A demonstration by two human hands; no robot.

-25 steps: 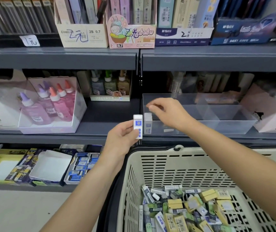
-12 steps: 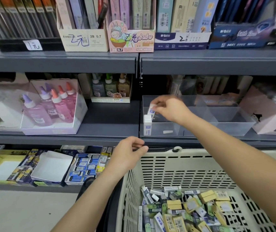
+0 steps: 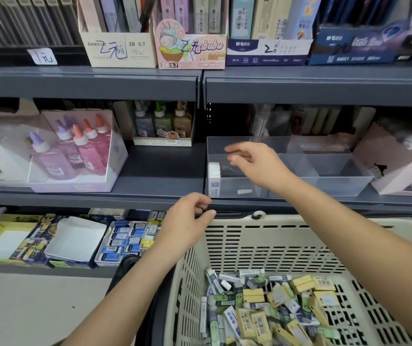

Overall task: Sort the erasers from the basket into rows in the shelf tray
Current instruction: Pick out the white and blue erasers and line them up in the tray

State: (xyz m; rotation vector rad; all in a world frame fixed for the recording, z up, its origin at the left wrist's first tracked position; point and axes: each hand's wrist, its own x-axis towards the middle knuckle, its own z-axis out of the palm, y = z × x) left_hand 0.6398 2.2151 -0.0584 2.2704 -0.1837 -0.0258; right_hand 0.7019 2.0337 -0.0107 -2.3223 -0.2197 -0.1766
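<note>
While white erasers (image 3: 214,176) are standing in the clear shelf tray's (image 3: 324,186) near-left corner, the right hand (image 3: 257,166) is hovering beside them, fingers apart, empty; the left hand (image 3: 187,221), loosely curled and empty, is hanging at the basket's (image 3: 274,245) far-left rim.

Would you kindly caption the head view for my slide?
Right hand open over the shelf tray; left hand at the basket rim.

Top shelf: we note a cream carton marked 2B 0.7 (image 3: 118,49), a pink cartoon carton (image 3: 191,49) just beside it, then a blue carton (image 3: 267,52). Middle shelf: a clear display box (image 3: 118,156) holding bottles with purple and orange caps (image 3: 85,151). Lower shelf: a yellow tray (image 3: 2,238), a white open box (image 3: 75,239) and blue-labelled packs (image 3: 122,239).
</note>
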